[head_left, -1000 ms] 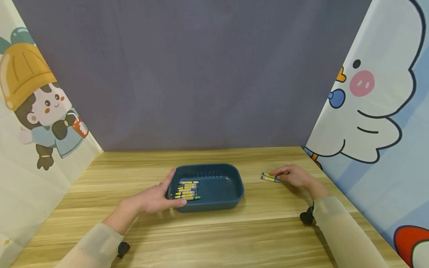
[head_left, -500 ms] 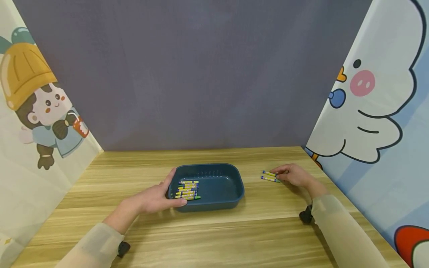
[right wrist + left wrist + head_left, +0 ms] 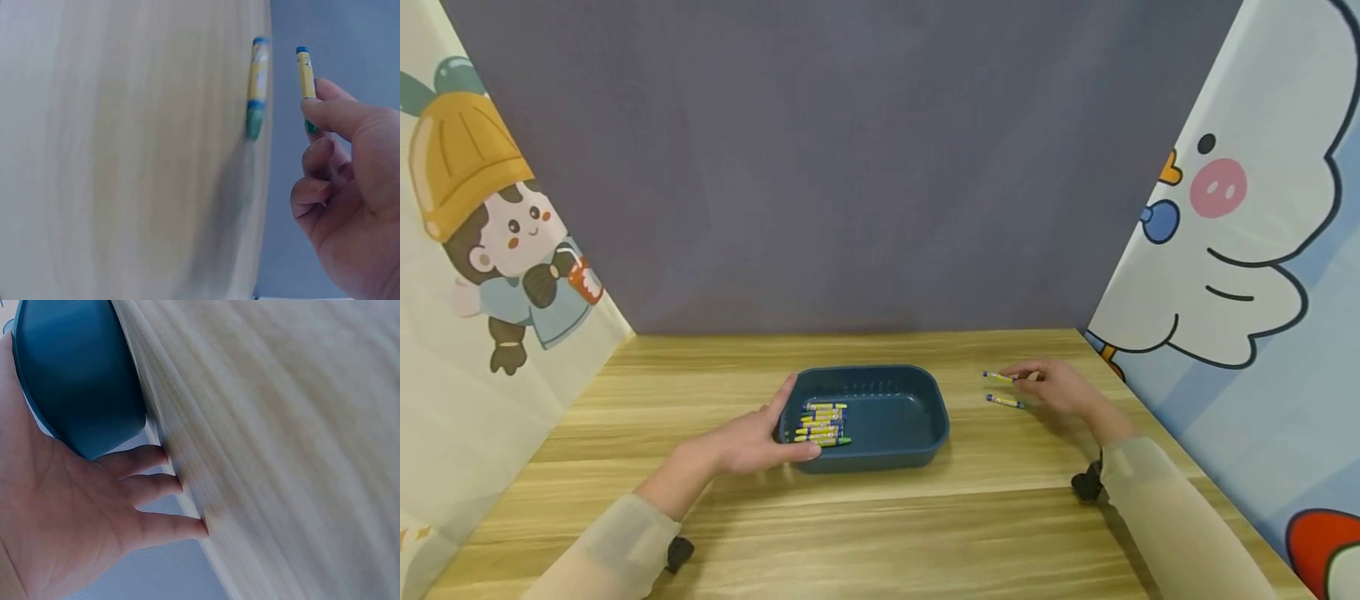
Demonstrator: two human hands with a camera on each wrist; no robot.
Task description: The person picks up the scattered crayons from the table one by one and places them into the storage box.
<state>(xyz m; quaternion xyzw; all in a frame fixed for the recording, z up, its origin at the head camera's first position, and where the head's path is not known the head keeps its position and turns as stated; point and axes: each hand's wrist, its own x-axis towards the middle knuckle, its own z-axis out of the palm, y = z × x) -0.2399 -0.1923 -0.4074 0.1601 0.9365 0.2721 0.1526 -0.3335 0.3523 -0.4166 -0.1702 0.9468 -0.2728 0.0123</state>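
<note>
A dark blue rectangular tray [image 3: 880, 460] stands on the table with several yellow-wrapped crayons [image 3: 822, 423] lying side by side in its left end. At that end my left hand [image 3: 748, 442] rests against the tray, thumb over the near rim and index finger along the far corner. The left wrist view shows its other fingers [image 3: 172, 526] straight, with their tips down at the tabletop. My right hand [image 3: 1056, 390] pinches a crayon [image 3: 306, 75] with a green end between thumb and index finger. Another green-ended crayon [image 3: 257, 81] lies on the table just nearer than that hand.
The wood-grain table [image 3: 880, 533] ends at a grey back panel [image 3: 865, 167]. Printed cartoon panels stand on the left [image 3: 512, 250] and right [image 3: 1240, 250]. Black wrist cameras sit at both cuffs.
My right hand has drawn the upper crayon away from the lower one, slightly up and to the left, so the gap between them is wider. My left hand stays at the tray.
</note>
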